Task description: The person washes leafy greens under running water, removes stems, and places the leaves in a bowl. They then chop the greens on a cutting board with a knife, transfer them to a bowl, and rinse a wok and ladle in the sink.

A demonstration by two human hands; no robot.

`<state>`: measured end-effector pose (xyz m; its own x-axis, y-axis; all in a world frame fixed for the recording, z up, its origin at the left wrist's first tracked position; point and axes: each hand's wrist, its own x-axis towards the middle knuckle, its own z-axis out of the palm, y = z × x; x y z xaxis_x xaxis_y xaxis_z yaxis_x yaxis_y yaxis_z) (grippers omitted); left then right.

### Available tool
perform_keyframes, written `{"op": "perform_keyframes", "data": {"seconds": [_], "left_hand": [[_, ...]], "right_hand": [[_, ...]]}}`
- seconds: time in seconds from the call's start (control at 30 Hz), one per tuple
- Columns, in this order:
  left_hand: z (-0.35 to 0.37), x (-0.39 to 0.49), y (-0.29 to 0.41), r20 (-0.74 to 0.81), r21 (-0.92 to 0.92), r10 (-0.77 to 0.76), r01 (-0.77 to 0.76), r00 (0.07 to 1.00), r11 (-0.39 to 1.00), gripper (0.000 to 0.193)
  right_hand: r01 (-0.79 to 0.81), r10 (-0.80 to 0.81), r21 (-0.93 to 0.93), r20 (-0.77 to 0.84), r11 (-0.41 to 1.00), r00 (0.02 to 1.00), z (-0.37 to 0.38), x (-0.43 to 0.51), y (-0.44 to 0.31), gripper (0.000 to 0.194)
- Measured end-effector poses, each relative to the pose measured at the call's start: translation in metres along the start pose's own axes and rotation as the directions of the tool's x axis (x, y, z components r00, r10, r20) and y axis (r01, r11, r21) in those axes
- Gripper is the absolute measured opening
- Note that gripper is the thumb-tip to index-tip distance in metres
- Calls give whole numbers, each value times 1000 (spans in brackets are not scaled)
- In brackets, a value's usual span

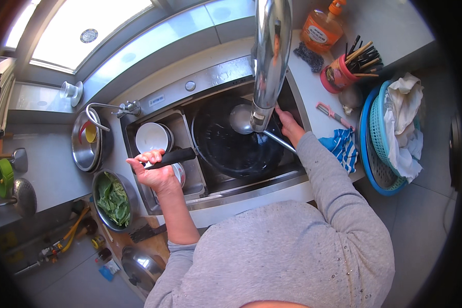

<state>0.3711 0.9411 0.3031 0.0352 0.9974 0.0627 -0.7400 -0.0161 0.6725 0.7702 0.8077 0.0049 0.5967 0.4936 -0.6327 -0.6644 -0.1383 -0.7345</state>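
A dark wok (231, 154) sits in the right basin of the steel double sink (227, 81), under a large chrome faucet (269, 69). Its black handle (173, 158) lies across my left hand (154, 169), between the thumb and the curled fingers. My right hand (288, 123) is at the wok's far right side, partly hidden by the faucet; what its fingers hold cannot be made out. A metal ladle (241, 119) rests in the wok, its handle reaching right below my right hand. White bowls (150, 138) stand in the left basin.
Left of the sink are steel bowls (86, 142), a bowl of leafy greens (114, 198), a cleaver (146, 232) and a pot lid (138, 265). On the right stand a soap bottle (321, 30), a chopstick holder (337, 79), a peeler (333, 114), a striped cloth (342, 150) and stacked baskets (377, 131).
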Motion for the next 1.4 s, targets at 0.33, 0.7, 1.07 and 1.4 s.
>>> {"op": "perform_keyframes", "data": {"seconds": [0.33, 0.7, 1.07, 1.4], "left_hand": [[15, 7, -22, -27, -8, -8, 8, 1000, 1000, 48], [5, -40, 15, -106, -56, -99, 93, 989, 994, 46], [18, 15, -32, -189, -5, -36, 36, 981, 999, 46], [2, 6, -32, -281, -59, -104, 91, 954, 994, 44]], "right_hand": [[395, -469, -602, 37, 694, 882, 44, -85, -82, 62], [790, -664, -312, 427, 528, 613, 53, -274, -173, 40], [777, -757, -482, 299, 405, 581, 65, -181, -137, 31], [314, -215, -828, 450, -465, 867, -4, -222, -51, 33]]}}
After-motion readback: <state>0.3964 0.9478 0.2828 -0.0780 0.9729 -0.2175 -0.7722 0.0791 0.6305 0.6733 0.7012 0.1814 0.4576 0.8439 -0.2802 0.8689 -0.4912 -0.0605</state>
